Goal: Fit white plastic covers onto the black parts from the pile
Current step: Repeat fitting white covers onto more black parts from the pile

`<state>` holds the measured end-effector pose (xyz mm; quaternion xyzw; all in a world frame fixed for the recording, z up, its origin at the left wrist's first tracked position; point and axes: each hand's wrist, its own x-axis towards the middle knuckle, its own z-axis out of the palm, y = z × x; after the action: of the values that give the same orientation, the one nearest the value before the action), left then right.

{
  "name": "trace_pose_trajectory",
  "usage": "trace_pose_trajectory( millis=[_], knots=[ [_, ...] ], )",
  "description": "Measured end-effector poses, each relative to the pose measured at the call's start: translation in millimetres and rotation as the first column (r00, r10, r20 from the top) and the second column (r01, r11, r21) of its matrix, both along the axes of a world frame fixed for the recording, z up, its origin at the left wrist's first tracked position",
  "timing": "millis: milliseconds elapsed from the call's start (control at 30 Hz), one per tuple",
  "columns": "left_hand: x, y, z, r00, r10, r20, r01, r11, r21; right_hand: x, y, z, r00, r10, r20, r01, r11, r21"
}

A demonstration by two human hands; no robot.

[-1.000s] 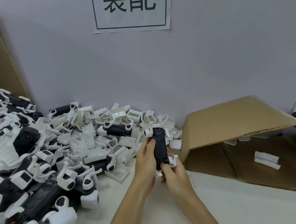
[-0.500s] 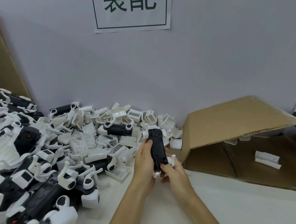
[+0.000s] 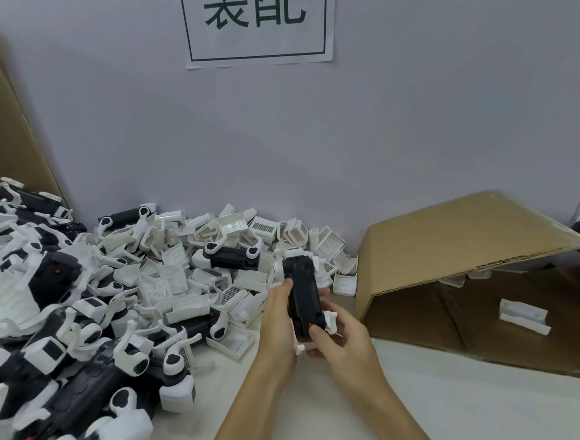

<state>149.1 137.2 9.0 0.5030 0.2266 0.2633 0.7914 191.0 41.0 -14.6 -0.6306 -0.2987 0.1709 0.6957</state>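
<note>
Black part [image 3: 302, 291], long and narrow, stands nearly upright between the two hands above the white counter [image 3: 456, 420], just in front of the pile's right edge. Left hand [image 3: 280, 317] grips its left side, fingers curled round the body with the thumb lying along the black face. Right hand [image 3: 340, 336] holds the lower end, the thumb pressing on the bottom of the black face near a small red dot, the other fingers curled behind. White plastic cover [image 3: 329, 320] pieces show at that lower end, one sticking out to the right above the right hand and a small peg poking out below between the hands; a white cap also sits at the part's top end. Whether the cover is fully seated cannot be told.

The pile [image 3: 112, 290] of loose white covers and black parts fills the left half of the counter up to the grey wall [image 3: 390, 141]. A paper sign [image 3: 258, 21] with green characters hangs on the wall. To the right lies an open cardboard box [image 3: 469, 239] on its side, with a single white piece [image 3: 524, 315] inside it.
</note>
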Motion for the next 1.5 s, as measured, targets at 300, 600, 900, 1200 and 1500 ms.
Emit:
trace_pose_trajectory(
  millis=[300,600,900,1200,1500],
  knots=[
    [-2,10,-3,0.999,0.015,-0.041,-0.010,0.994,0.113,2,-1,-4,0.833,-0.430,0.348,0.403,0.903,0.150],
    [-12,18,1,0.995,-0.082,0.057,0.074,0.989,0.129,-2,2,-5,0.431,-0.352,0.831,0.331,0.918,0.218],
    [-13,24,8,0.996,0.037,-0.079,-0.020,0.976,0.216,-7,-3,-4,0.701,-0.398,0.592,0.355,0.915,0.193],
    [-27,63,24,0.972,0.234,-0.014,-0.233,0.970,0.072,1,-2,-9,0.790,-0.197,0.581,0.356,0.919,-0.172],
    [-40,67,34,0.938,0.339,0.070,-0.341,0.940,0.026,-37,50,3,0.728,0.235,0.644,0.164,0.853,-0.496]
  ],
)
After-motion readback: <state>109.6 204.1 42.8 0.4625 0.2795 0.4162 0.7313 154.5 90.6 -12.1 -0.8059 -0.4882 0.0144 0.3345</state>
